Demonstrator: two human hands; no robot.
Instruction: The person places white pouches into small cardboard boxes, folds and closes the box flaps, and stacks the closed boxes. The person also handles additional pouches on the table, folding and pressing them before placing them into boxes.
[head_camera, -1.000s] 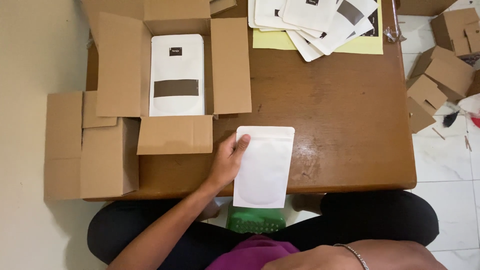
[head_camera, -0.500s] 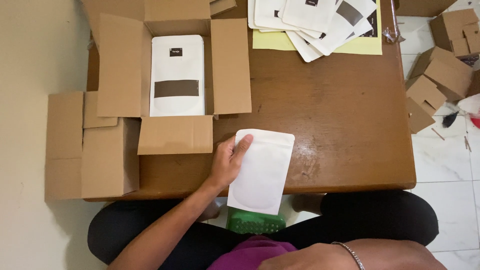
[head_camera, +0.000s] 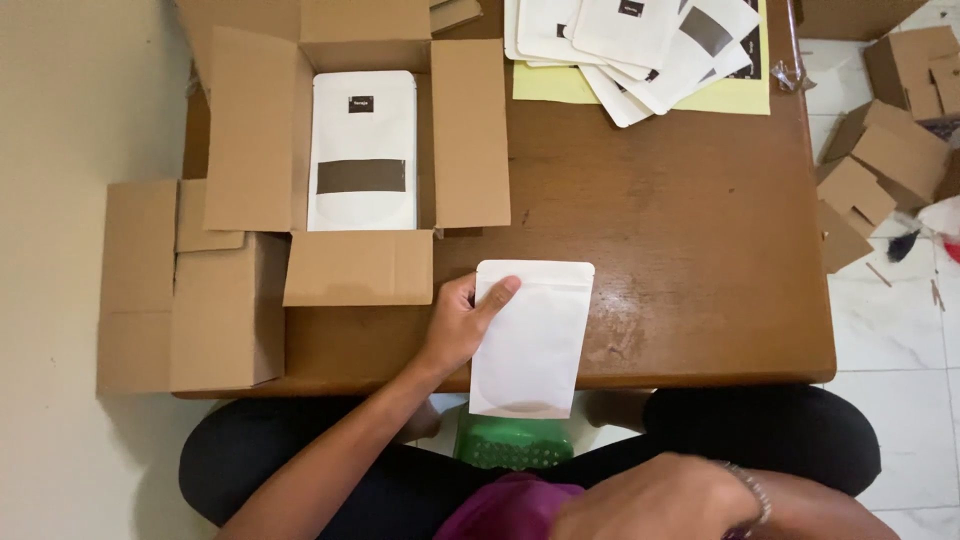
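My left hand (head_camera: 462, 325) holds a plain white stand-up pouch (head_camera: 530, 340) by its left edge, fingers (head_camera: 497, 293) laid over its top left corner and thumb hidden under it. The pouch lies at the near edge of the wooden tabletop (head_camera: 680, 260), its bottom end hanging past that edge over a green plastic basket (head_camera: 512, 450) down by my lap. My right hand (head_camera: 665, 498) sits low at five o'clock from the pouch, off the tabletop and blurred; I cannot tell how its fingers stand.

At eleven o'clock from the pouch, an open cardboard box (head_camera: 250, 130) has its flaps spread wide, and a white pouch with a dark label band (head_camera: 361, 150) lies flat inside. Another open carton (head_camera: 180, 290) sits at nine o'clock, overhanging the left end of the tabletop. At one o'clock, a fan of white pouches (head_camera: 640, 50) rests on a yellow sheet (head_camera: 740, 95). Small folded cartons (head_camera: 880, 170) lie on the tiled floor (head_camera: 900, 340) at three o'clock.
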